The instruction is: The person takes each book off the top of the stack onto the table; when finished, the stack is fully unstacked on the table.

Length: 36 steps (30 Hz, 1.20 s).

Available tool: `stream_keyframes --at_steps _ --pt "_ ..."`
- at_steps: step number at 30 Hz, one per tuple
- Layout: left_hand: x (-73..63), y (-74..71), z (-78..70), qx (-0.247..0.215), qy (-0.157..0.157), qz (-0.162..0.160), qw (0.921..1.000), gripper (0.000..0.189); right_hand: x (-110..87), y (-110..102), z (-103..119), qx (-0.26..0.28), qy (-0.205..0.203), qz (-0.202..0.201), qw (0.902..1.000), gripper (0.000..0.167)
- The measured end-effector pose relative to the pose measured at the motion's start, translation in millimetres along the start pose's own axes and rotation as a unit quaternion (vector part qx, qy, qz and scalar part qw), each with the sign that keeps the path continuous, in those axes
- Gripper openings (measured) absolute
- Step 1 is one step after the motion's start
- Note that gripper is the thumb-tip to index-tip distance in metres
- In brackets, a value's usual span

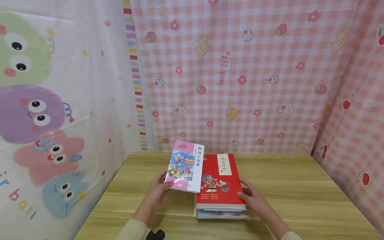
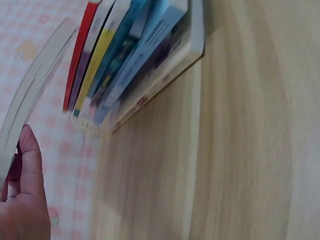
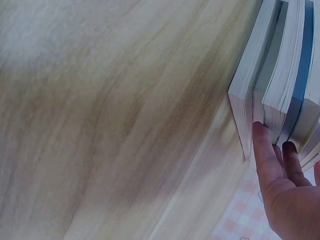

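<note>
My left hand [image 1: 158, 186] grips a thin book [image 1: 185, 166] by its lower left corner, thumb on the cover. The cover is pink and white with a colourful city picture, and the book is tilted above the stack's left side. A red book [image 1: 222, 186] lies on top of a stack of several books [image 2: 145, 55]; the held book covers part of its left edge in the head view. My right hand [image 1: 252, 196] rests against the stack's right side, its fingers [image 3: 267, 155] touching the book edges in the right wrist view.
The stack stands on a wooden table [image 1: 288, 186]. A pink checked cloth [image 1: 255, 100] hangs behind the table's back edge. White cloth with cartoon figures [image 1: 99, 83] hangs at the left, and a cherry-patterned cloth [image 1: 357, 133] at the right.
</note>
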<state>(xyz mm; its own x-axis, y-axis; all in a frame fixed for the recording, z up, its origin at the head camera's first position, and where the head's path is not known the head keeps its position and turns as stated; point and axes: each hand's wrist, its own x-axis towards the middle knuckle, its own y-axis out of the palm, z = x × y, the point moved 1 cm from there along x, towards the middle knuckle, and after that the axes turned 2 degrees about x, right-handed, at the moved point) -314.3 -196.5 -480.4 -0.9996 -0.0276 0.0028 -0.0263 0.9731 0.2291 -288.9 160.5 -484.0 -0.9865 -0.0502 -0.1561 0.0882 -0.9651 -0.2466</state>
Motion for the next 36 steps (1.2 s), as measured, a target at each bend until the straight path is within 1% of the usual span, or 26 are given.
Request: stream_keyframes --at_steps 4,9,17,23,26,31,36 --pt "4.9 -14.0 -3.3 -0.004 0.002 -0.018 0.9998 0.055 -0.1 0 1 0.001 0.001 0.002 1.0 0.059" --pt "10.9 -33.0 -6.3 0.009 0.0 -0.03 0.9995 0.057 0.1 -1 1 -0.007 0.0 0.002 1.0 0.059" --pt "20.3 -63.8 -11.8 0.033 -0.019 -0.052 0.9979 0.057 -0.7 0 -2 0.008 -0.004 -0.005 0.9999 0.059" --pt "30.5 -86.6 -17.2 0.044 -0.034 -0.055 0.9969 0.061 -1.8 -1 0 0.004 0.002 -0.005 1.0 0.06" --pt "36.1 -98.6 -19.3 0.059 -0.043 -0.055 0.9958 0.063 -0.7 -2 -1 0.003 0.003 -0.005 1.0 0.059" --pt "45.0 -117.9 -21.2 0.08 -0.047 -0.048 0.9946 0.065 1.0 -2 -3 0.007 -0.002 -0.004 1.0 0.059" --pt "49.1 -131.0 -22.2 0.087 -0.055 -0.05 0.9934 0.066 -0.5 -1 -3 0.011 -0.006 -0.007 0.9999 0.059"
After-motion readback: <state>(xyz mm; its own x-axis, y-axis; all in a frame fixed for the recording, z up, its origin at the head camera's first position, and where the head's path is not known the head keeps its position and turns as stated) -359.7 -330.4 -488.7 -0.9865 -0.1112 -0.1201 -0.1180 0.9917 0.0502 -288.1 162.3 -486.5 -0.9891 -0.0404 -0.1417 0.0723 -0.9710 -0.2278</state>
